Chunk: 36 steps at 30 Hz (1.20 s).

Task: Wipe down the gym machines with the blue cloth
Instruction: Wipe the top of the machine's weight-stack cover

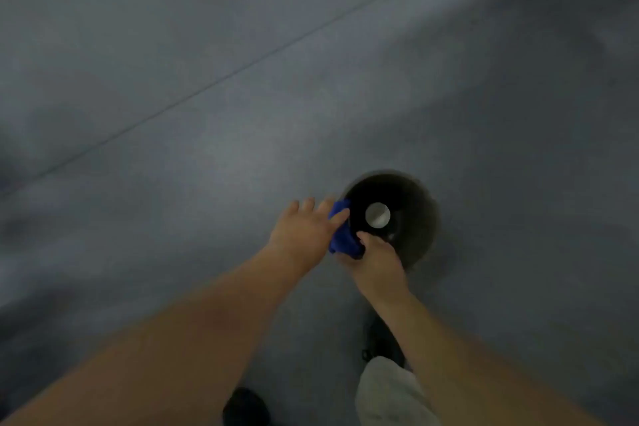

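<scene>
Here, the cloth [340, 235] is bunched against the left rim of a dark disc [359, 199] with a silver hub [378, 215], seemingly part of a machine seen from straight above. The left hand [304, 228] lies with its fingers straight and spread, the forefinger pressing the cloth to the rim. The right hand [377, 261] has its thumb hooked over the near rim, so it seems to grip the disc and steady it; its other fingers are hidden, and whether it also pinches the cloth's lower end I cannot tell. To wipe well, the cloth should probably be flattened under the whole left palm and drawn round the rim, then across the face to the hub, with the right hand holding the disc firm so it does not turn. That hand covers the near rim, so it would have to shift for that part to be reached. Around lie a grey floor [173, 183] with a seam [207, 86], a black shoe [245, 406] and a pale trouser leg [387, 391]. The light is dim, so dirt is hard to judge.
</scene>
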### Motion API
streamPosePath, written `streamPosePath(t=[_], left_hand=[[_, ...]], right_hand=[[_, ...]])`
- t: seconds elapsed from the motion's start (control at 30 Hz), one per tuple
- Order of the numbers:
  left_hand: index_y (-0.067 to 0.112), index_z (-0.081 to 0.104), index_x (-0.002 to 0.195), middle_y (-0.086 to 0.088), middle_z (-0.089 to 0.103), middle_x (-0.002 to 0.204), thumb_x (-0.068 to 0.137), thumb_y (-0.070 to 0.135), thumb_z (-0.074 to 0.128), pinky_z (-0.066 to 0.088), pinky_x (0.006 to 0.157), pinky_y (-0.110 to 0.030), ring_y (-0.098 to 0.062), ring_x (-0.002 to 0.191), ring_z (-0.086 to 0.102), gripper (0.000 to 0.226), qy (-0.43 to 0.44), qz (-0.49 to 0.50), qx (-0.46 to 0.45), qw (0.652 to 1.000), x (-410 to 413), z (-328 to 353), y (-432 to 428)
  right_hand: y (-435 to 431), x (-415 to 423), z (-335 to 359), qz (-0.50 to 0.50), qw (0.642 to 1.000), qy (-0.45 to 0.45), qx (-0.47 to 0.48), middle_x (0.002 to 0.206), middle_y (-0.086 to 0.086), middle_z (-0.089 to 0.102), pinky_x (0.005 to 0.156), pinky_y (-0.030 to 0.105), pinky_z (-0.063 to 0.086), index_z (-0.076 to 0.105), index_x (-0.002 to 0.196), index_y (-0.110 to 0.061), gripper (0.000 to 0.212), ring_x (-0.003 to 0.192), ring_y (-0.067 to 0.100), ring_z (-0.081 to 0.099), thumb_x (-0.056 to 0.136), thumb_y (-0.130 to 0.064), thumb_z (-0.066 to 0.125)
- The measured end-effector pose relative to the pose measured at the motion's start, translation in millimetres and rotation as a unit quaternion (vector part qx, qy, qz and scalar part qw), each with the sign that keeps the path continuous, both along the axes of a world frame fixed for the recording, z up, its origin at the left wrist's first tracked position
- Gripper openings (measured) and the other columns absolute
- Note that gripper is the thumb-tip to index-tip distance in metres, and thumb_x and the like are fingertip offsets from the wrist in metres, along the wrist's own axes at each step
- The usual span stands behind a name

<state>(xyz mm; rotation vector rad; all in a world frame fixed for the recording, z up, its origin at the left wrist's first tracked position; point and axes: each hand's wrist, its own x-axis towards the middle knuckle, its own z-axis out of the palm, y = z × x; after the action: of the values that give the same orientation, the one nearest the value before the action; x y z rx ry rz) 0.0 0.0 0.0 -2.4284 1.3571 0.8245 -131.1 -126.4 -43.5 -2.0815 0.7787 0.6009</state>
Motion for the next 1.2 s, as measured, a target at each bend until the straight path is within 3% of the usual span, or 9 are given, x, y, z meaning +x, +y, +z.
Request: streamPosePath(t=[0.1,0.23,0.37,0.5,0.63,0.8,0.9,1.03,1.2], left_hand=[[0.033,0.026,0.169,-0.010,0.018,0.176,0.108,0.024,0.055,0.041,0.115,-0.049,-0.038,0.142,0.046,0.069,-0.020,-0.023,0.023,0.999,9.9,-35.5,-12.6],[0.028,0.055,0.147,-0.007,0.045,0.158,0.104,0.023,0.057,0.046,0.094,-0.044,-0.034,0.118,0.060,0.043,-0.042,-0.058,-0.005,0.997,18.1,-63.1,-15.7],[0.030,0.077,0.119,-0.003,0.064,0.128,0.093,0.022,0.052,0.046,0.076,-0.041,-0.030,0.094,0.065,0.036,-0.046,-0.092,-0.035,0.994,23.6,-53.7,-10.5],[0.031,0.073,0.123,-0.001,0.054,0.135,0.103,0.021,0.055,0.038,0.082,-0.039,-0.029,0.107,0.061,0.029,-0.022,-0.031,-0.015,0.999,25.5,-23.0,-5.8],[0.027,0.067,0.124,0.002,0.057,0.134,0.106,0.027,0.052,0.043,0.088,-0.037,-0.026,0.112,0.063,0.023,0.018,0.095,-0.063,0.993,34.4,22.2,8.1],[0.024,0.066,0.109,0.001,0.068,0.103,0.109,0.030,0.056,0.047,0.076,-0.036,-0.027,0.095,0.067,0.012,0.107,0.297,-0.161,0.935,39.2,133.1,31.5],[0.025,0.066,0.112,-0.001,0.072,0.095,0.110,0.035,0.057,0.050,0.072,-0.037,-0.028,0.089,0.068,0.014,0.120,0.379,-0.209,0.894,42.2,210.3,49.9],[0.031,0.066,0.109,0.005,0.077,0.094,0.109,0.042,0.055,0.058,0.078,-0.042,-0.022,0.086,0.070,0.016,0.089,0.403,-0.264,0.872,47.1,322.4,90.8],[0.035,0.070,0.116,0.014,0.078,0.098,0.108,0.044,0.057,0.057,0.082,-0.036,-0.014,0.089,0.071,0.018,0.039,0.432,-0.344,0.833,44.3,479.8,168.3]], right_hand=[[6.5,2.6,-44.9,0.017,1.000,-0.016,-0.007,0.103,-0.011,0.068,0.083,0.045,0.059,0.065,0.114,-0.034,0.038,0.097,0.017,0.065,0.092,-0.065,0.065],[15.1,7.6,-65.1,0.031,0.998,-0.032,-0.050,0.104,-0.005,0.064,0.079,0.034,0.050,0.064,0.108,-0.023,0.026,0.098,0.017,0.061,0.099,-0.047,0.070],[9.8,-0.4,-55.7,0.061,0.995,-0.030,-0.074,0.097,-0.005,0.063,0.079,0.037,0.050,0.064,0.097,-0.024,0.022,0.094,0.017,0.059,0.102,-0.045,0.067],[3.7,-4.1,-19.1,0.036,0.997,-0.043,-0.060,0.087,-0.009,0.060,0.076,0.037,0.048,0.057,0.090,-0.026,0.020,0.086,0.015,0.058,0.104,-0.039,0.063],[-4.8,13.4,42.5,-0.055,0.996,-0.070,-0.015,0.072,-0.005,0.059,0.057,0.037,0.044,0.058,0.078,-0.027,0.026,0.065,0.015,0.056,0.102,-0.036,0.065],[7.7,45.9,152.8,-0.141,0.981,-0.129,0.043,0.074,0.003,0.063,0.060,0.050,0.049,0.058,0.086,-0.025,0.024,0.063,0.026,0.058,0.103,-0.040,0.065],[33.5,66.9,228.9,-0.155,0.971,-0.178,0.047,0.073,-0.002,0.066,0.056,0.036,0.046,0.057,0.089,-0.026,0.026,0.060,0.012,0.059,0.106,-0.044,0.064],[89.8,87.3,348.5,-0.135,0.953,-0.259,0.081,0.076,-0.012,0.069,0.055,0.020,0.043,0.061,0.088,-0.027,0.020,0.061,0.006,0.059,0.108,-0.031,0.065],[166.8,94.7,481.9,-0.072,0.929,-0.352,0.092,0.099,-0.011,0.068,0.070,0.030,0.055,0.063,0.115,-0.036,0.032,0.085,0.012,0.066,0.091,-0.021,0.079]])
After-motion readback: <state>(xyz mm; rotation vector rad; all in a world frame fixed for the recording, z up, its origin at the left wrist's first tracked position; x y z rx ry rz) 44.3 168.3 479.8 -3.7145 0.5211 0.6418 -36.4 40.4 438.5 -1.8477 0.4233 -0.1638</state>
